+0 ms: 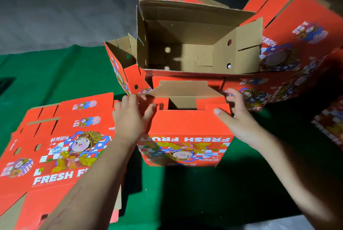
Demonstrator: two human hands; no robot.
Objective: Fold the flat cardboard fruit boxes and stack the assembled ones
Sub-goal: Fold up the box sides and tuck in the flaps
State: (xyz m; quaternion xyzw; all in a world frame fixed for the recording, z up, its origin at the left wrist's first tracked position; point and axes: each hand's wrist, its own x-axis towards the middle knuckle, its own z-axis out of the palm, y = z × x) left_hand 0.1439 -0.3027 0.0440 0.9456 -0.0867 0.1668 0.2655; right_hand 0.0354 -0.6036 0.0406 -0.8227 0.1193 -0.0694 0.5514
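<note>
Cardboard fruit box, red and half assembled, stands on the green cloth straight ahead of the person, its long side running left to right between both hands. Left hand lies flat against the box's upper left corner, fingers straight and touching the top flap. Right hand hovers spread at the upper right corner, thumb against the front panel. Flat box waits at left; open box sits behind.

Green cloth: covers the work surface, dim, deep shadow at near edge. Grey wall: behind, plain, unevenly lit. Pale strip: bottom edge, below cloth.
</note>
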